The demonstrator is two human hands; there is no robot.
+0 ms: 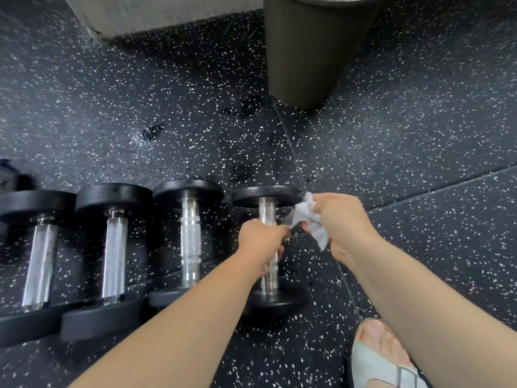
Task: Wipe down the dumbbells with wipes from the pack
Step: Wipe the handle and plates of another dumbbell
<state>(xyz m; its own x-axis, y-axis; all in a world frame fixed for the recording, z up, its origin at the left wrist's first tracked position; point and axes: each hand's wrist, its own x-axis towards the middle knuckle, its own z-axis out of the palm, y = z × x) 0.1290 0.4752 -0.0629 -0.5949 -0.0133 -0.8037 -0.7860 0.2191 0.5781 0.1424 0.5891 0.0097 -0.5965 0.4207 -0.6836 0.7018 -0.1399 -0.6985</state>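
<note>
The left hand (261, 239) was curled tight round the chrome handle of the rightmost dumbbell (265, 196) on the speckled floor (419, 135). The right hand (340, 219), just right of it, pinched a crumpled white wipe (306, 218) beside the dumbbell's far head; contact unclear. Three more dumbbells (190, 236) lay left of the left hand.

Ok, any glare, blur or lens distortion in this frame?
Head view: wide-angle warp leans the bin and bends the floor seams; speckles smear toward the corners; glare on the chrome dumbbell handles; the wipe in the right hand nearly blown out.
</note>
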